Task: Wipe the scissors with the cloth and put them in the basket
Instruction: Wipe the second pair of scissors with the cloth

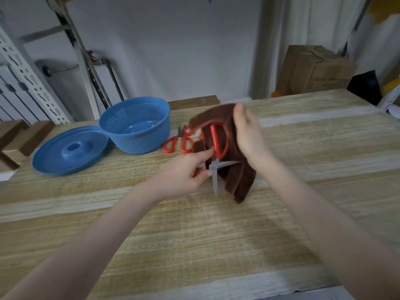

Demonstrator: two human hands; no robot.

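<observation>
A pair of red-handled scissors [217, 146] is held above the table, blades apart, one blade pointing down and the other into the cloth. My left hand [184, 173] pinches it near the pivot. My right hand [246, 135] holds a dark brown cloth [236, 176], which is draped over it, hangs down and wraps one handle and one blade. A blue perforated basket [134, 124] stands to the left on the table. Something pale lies inside it, but I cannot make out what. A second pair of red-handled scissors [178, 142] lies beside the basket.
The blue perforated lid [69, 150] lies flat to the left of the basket. The wooden table [194, 245] stretches wide in front of me. Cardboard boxes [313, 70] stand behind the far right edge, metal racking [28, 76] at the back left.
</observation>
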